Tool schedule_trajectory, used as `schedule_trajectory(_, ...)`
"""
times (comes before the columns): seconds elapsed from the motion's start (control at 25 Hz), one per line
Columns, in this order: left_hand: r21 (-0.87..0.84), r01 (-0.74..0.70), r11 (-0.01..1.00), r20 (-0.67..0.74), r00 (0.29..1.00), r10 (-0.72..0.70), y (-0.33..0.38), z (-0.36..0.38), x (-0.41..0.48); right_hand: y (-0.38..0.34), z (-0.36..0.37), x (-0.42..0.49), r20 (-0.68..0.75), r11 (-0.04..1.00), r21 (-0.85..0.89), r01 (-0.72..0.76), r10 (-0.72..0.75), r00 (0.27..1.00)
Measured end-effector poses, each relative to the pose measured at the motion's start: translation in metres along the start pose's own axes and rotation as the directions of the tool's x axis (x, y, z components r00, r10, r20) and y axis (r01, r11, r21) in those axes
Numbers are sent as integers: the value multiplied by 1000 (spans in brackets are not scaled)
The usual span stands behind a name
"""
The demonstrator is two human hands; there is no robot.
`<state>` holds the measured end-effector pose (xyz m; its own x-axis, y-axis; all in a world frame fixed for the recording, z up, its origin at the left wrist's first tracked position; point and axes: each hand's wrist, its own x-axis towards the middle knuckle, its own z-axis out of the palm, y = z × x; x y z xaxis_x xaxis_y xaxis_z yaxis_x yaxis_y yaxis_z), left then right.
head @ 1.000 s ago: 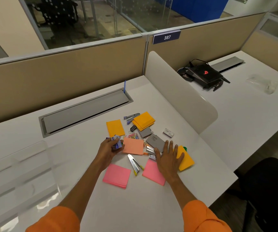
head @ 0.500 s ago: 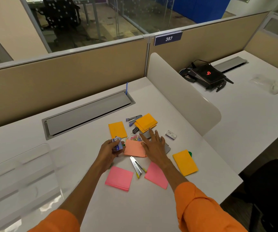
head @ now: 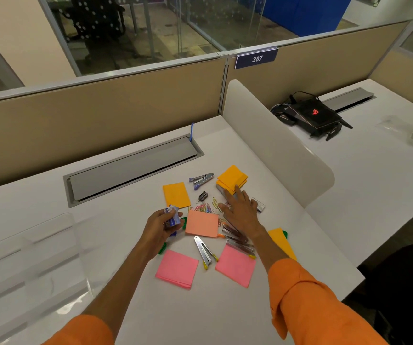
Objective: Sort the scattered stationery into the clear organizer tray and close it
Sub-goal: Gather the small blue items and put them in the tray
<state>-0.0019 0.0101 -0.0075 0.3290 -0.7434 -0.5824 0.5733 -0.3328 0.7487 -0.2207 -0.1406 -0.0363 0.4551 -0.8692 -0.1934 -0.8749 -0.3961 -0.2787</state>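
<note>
Desk (head: 200, 314) of white laminate carries everything. At its far left sits the clear organizer tray (head: 26, 257), see-through and blurred, with faint divider ribs; what its compartments hold cannot be told. It is well apart from the stationery, beyond the left hand (head: 161, 226), whose fingers curl around small blue staple boxes (head: 172, 216). Just behind that hand lies an orange note pad (head: 176, 194), and in front of it a pink pad (head: 176, 268). Toward the middle a salmon pad (head: 201, 223) lies beside the left hand, with coloured paper clips (head: 206, 207) strewn along its far edge and a silver stapler (head: 204, 252) with yellow trim near its front. Farther back lie a purple-handled stapler (head: 200, 179) and a stack of orange pads (head: 232, 181). The right hand (head: 240, 212) is spread flat, fingers straight and gripping nothing, its fingertips at the stack's near edge. A second pink pad (head: 235, 268) lies by the right forearm, and another orange pad (head: 281, 241) shows partly beyond it.
</note>
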Motion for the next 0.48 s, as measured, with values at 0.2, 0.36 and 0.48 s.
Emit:
schedule_trajectory(0.2, 8, 10, 1000, 18, 1000, -10, -5, 7, 2, 46, -16, -4, -193, 974, 177, -139, 173, 966)
schedule_trajectory(0.36, -22, 11, 1000, 28, 1000, -10, -5, 11, 1, 82, -17, -3, -106, 849, 439, -293, 373, 922)
schedule_trajectory(0.48, -40, 6, 999, 41, 999, -5, -7, 16, 0, 87, -19, -3, -73, 834, 452, -317, 389, 918)
